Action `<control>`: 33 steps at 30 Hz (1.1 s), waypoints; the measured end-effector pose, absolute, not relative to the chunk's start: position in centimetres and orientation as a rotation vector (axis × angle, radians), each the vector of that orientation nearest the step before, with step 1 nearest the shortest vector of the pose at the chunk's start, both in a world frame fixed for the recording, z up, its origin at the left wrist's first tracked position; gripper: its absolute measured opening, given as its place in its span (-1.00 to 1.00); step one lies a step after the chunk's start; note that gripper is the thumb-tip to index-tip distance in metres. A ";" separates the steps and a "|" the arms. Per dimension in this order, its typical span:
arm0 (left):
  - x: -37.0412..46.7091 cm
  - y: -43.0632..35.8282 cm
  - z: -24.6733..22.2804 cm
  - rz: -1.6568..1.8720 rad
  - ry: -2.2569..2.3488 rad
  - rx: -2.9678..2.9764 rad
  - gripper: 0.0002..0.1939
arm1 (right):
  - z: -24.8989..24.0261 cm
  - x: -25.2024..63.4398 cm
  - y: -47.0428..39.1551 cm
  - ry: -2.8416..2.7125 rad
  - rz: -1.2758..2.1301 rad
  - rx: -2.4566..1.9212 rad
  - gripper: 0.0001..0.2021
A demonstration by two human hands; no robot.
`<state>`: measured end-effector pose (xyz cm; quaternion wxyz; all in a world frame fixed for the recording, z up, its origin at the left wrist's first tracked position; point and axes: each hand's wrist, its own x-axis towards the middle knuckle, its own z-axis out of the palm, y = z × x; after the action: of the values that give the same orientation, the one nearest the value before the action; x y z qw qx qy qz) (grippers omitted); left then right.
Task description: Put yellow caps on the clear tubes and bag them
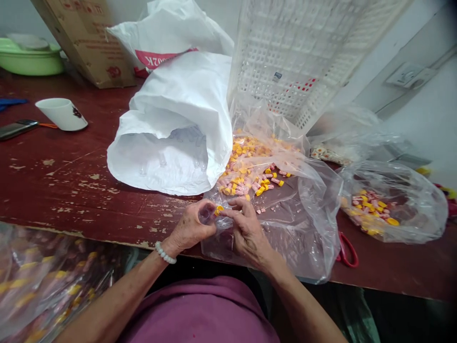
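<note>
My left hand [193, 225], with a pale bead bracelet at the wrist, is wrapped round a clear plastic container [206, 214]. At its mouth sits a small yellow-capped bottle [219, 210], and the curled fingers of my right hand [248, 231] close on it; the thumb is mostly hidden. Just beyond my hands, a heap of small pink-and-white bottles with yellow caps [246, 159] lies on and partly under a clear plastic bag [285, 238]. A white sack [171, 176] lies with its mouth toward me, several clear containers inside.
A white plastic crate [282, 62] stands behind the heap. To the right are another clear bag [424, 214] of capped bottles and red scissors [349, 250]. On the left are a white cup [60, 114], a phone [17, 128], a cardboard box [85, 43] and a green basin [32, 62].
</note>
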<state>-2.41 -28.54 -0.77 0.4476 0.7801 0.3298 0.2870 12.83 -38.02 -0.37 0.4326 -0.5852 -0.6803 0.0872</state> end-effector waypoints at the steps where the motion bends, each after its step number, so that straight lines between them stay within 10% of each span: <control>1: -2.5 -28.3 -1.2 0.739 0.833 1.866 -0.75 | -0.4 13.7 -37.8 -1.629 0.210 -1.491 -0.59; 8: -3.5 -26.9 -3.0 0.899 0.894 1.576 -0.75 | -2.4 20.4 -35.3 -1.475 0.147 -2.004 -0.76; 33: -1.4 -29.0 0.3 0.628 0.849 2.162 -0.79 | 3.6 12.6 -38.7 -1.684 0.182 -1.509 -0.69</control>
<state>-1.41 -29.04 0.31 0.3597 0.8385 0.3291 0.2435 12.64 -38.70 3.64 0.4228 -0.6028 -0.6728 0.0726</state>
